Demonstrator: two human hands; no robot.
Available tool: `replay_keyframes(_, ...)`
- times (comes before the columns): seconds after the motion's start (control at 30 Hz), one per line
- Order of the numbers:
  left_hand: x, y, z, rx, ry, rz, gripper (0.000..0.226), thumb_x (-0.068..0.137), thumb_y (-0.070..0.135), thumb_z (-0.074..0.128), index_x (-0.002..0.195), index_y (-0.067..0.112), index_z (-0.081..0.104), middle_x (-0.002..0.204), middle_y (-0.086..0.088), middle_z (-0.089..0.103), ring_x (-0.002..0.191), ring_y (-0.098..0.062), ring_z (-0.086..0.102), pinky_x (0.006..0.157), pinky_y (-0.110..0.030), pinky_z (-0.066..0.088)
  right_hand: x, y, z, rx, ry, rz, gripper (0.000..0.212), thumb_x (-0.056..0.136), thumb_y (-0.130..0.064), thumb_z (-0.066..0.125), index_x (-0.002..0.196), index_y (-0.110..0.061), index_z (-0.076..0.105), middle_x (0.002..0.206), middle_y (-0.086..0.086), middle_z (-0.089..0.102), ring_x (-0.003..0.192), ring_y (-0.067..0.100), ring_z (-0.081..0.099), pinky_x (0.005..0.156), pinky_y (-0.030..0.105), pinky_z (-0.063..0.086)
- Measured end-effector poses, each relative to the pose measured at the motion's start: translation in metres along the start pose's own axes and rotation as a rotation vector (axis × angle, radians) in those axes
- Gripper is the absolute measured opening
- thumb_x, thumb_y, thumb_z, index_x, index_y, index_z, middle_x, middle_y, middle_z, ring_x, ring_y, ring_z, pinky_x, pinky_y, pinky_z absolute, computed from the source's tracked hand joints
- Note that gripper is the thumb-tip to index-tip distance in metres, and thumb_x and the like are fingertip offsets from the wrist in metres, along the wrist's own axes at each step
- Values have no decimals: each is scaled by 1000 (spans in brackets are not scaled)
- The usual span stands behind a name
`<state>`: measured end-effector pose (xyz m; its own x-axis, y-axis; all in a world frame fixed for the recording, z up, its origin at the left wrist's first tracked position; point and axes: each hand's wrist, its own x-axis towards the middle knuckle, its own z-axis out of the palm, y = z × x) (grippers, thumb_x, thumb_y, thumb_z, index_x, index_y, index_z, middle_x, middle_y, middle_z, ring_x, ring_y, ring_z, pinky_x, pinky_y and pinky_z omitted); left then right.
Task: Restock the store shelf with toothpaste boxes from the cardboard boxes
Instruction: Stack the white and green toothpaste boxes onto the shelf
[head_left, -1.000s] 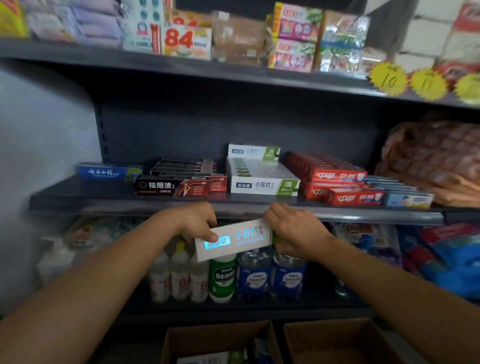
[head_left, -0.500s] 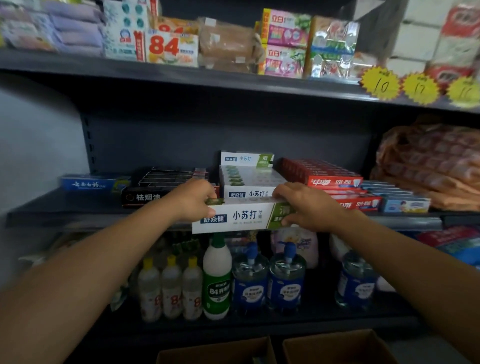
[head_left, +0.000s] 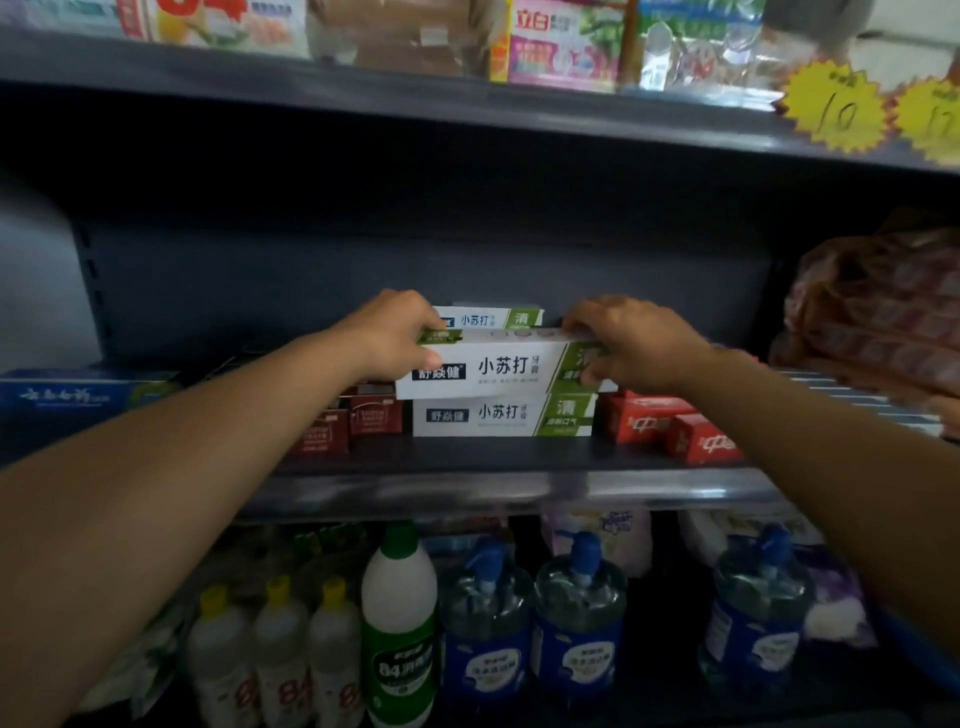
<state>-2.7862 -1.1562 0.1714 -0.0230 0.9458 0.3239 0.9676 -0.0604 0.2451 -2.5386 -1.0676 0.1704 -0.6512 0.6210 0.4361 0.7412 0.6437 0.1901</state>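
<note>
A white and green toothpaste box (head_left: 504, 366) lies across the top of the front white and green box (head_left: 501, 415) on the middle shelf (head_left: 467, 460). My left hand (head_left: 395, 335) grips its left end and my right hand (head_left: 626, 340) grips its right end. Behind it a third box of the same kind (head_left: 491, 318) shows on top of the stack. Red toothpaste boxes (head_left: 670, 426) lie to the right, dark red and black ones (head_left: 353, 423) to the left, and a blue box (head_left: 67, 397) at the far left. The cardboard boxes are out of view.
Bleach bottles (head_left: 400, 623) and blue pump bottles (head_left: 576, 618) stand on the shelf below. The upper shelf (head_left: 415, 96) carries soap packs and yellow price tags (head_left: 831, 109). A wrapped bundle (head_left: 878, 306) fills the right end of the middle shelf.
Both hands have lifted the white and green box from below the shelf edge up and forward onto the front stack. The view has moved closer to the shelf.
</note>
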Motion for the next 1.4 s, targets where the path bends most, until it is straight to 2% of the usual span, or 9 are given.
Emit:
replay_keyframes(0.3,101,-37,40,-20,-51,-66,37,86,14,69,123,14,64,122,-6,64,111,-22,58,99,-39,45,89,45,69,28,-81,-25,52,78,-28,75,122,-22,48,121,1,53,107,23,53,80,35,45)
replay_keyframes(0.47,140,-58,57,-50,-23,-125,40,86,14,69,126,13,62,126,-7,62,113,-22,58,101,-39,45,134,60,97,49,-118,-48,49,79,-27,74,120,-22,48,121,2,52,106,23,53,80,34,45)
replay_keyframes(0.6,163,-73,70,-30,-3,-145,34,86,15,69,120,15,66,121,-6,63,105,-20,61,95,-36,49,160,68,115,39,-158,-67,50,77,-26,74,119,-19,47,120,4,52,108,24,53,79,32,42)
replay_keyframes(0.77,182,-85,73,0,95,-156,30,85,13,69,115,15,70,115,-7,66,103,-22,61,93,-38,50,185,79,131,85,-156,-45,50,81,-21,69,125,-20,47,123,4,53,109,22,54,87,34,47)
replay_keyframes(0.97,205,-91,76,173,140,-191,17,84,14,69,100,10,73,102,-11,65,90,-27,62,79,-35,52,205,84,142,49,-141,-59,52,82,-17,65,131,-21,48,125,5,51,112,27,54,86,34,45)
replay_keyframes(1.2,216,-93,84,266,109,-232,21,87,-2,53,96,5,70,99,-12,65,88,-28,63,75,-36,52,220,88,153,-7,-146,-30,49,82,-14,66,128,-28,53,125,5,57,112,26,55,89,37,48)
replay_keyframes(1.3,218,-95,85,292,82,-239,29,87,-4,47,106,7,66,105,-14,62,94,-31,62,80,-37,52,226,87,156,-1,-145,-22,45,83,-14,66,125,-28,55,123,5,59,111,25,56,90,37,48)
replay_keyframes(1.4,223,-96,83,284,43,-247,25,88,-2,47,103,7,65,106,-14,62,93,-31,62,78,-36,51,229,86,158,2,-126,-20,37,86,-15,63,121,-25,57,120,5,60,108,24,57,90,36,49)
